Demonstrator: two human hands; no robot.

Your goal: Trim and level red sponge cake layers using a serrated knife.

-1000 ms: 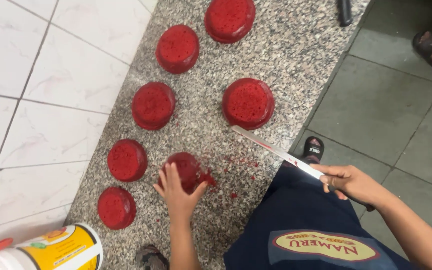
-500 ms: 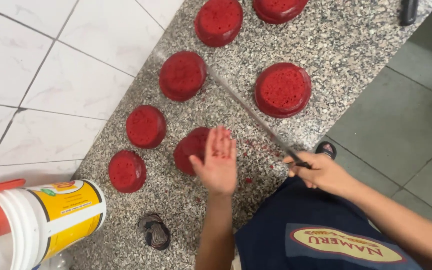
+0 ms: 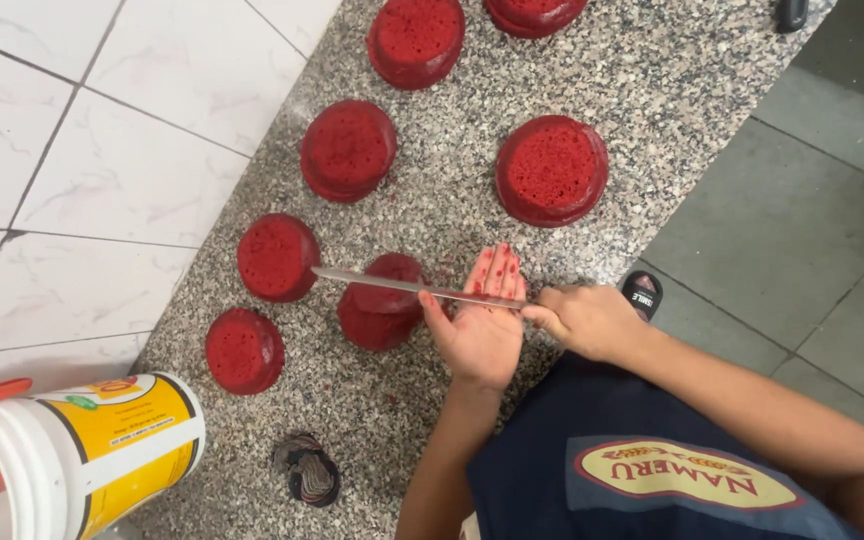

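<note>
From the head view, our right hand point(image 3: 584, 320) grips the handle of a long knife point(image 3: 417, 288) whose blade sits across the small red cake point(image 3: 380, 300) at mid-frame. Our left hand point(image 3: 482, 325), fingers spread flat, rests beside it. We judge the slice begun; six other cakes look uncut. The blade's depth is hidden.

**Obscured and cropped regions, head view**

Your left hand point(image 3: 482, 335) is covering part of the knife point(image 3: 417, 289) blade, and your right hand point(image 3: 587, 320) is wrapping the handle completely. The blade is crossing the red cake point(image 3: 380, 300), so you are not seeing whether it is cutting in. The top edge is cropping two cakes point(image 3: 417, 38). The left edge is cutting off the bucket point(image 3: 72, 455). The dark crumpled object point(image 3: 306, 470) is staying unidentifiable.
</note>
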